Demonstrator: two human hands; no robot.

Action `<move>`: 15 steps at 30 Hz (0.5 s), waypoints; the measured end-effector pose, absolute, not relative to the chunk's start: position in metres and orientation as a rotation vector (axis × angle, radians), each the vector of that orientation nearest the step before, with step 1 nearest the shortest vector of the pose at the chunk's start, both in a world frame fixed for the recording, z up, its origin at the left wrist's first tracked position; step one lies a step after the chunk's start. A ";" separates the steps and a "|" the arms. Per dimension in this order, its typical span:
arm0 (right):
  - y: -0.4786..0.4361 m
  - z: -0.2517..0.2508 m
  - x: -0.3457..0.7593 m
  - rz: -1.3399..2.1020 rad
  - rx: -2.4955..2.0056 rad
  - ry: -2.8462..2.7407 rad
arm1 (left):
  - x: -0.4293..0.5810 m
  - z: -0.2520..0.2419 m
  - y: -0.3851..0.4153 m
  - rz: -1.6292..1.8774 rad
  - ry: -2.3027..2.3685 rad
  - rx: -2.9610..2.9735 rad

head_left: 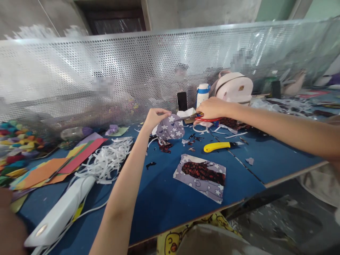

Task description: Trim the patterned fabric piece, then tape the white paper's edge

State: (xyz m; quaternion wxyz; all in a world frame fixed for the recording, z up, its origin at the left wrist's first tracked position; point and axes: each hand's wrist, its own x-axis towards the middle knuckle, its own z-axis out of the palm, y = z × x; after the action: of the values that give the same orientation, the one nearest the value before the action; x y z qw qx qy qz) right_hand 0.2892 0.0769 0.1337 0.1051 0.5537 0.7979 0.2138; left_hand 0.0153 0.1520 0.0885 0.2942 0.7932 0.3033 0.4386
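Observation:
My left hand (157,119) pinches the top edge of a grey-purple piece of fabric (171,128) printed with white flowers, holding it up off the table. In my right hand (212,109) is a pair of scissors with red handles (205,119); the blades point left and reach the fabric's upper right edge. Below lies another flowered piece (209,193) with a dark red-and-black patterned strip (203,172) on top. A yellow utility knife (217,146) rests to the right, its blade out. Dark and pale scraps (165,147) are scattered under the held fabric.
White strips (111,159), coloured sheets (79,156) and a white power strip (62,212) with its cord lie at left. Along the perforated metal screen (143,71) stand a phone (182,101), a white bottle (203,95) and a pale backpack (235,86).

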 end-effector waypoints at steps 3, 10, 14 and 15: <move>0.076 0.134 0.289 0.647 1.618 2.351 | 0.015 0.088 0.153 1.155 0.815 2.133; 0.074 0.134 0.288 0.656 1.573 2.369 | 0.013 0.087 0.155 1.118 0.842 2.205; 0.076 0.132 0.290 0.642 1.592 2.367 | 0.011 0.087 0.156 1.114 0.857 2.216; 0.077 0.131 0.290 0.639 1.605 2.365 | 0.011 0.087 0.156 1.115 0.860 2.215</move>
State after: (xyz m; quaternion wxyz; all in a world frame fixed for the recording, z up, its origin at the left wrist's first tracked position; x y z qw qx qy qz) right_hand 0.2904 0.0768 0.1311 0.1063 0.5451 0.8028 0.2168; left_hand 0.0108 0.1565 0.0867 0.2556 0.8159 0.3167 0.4107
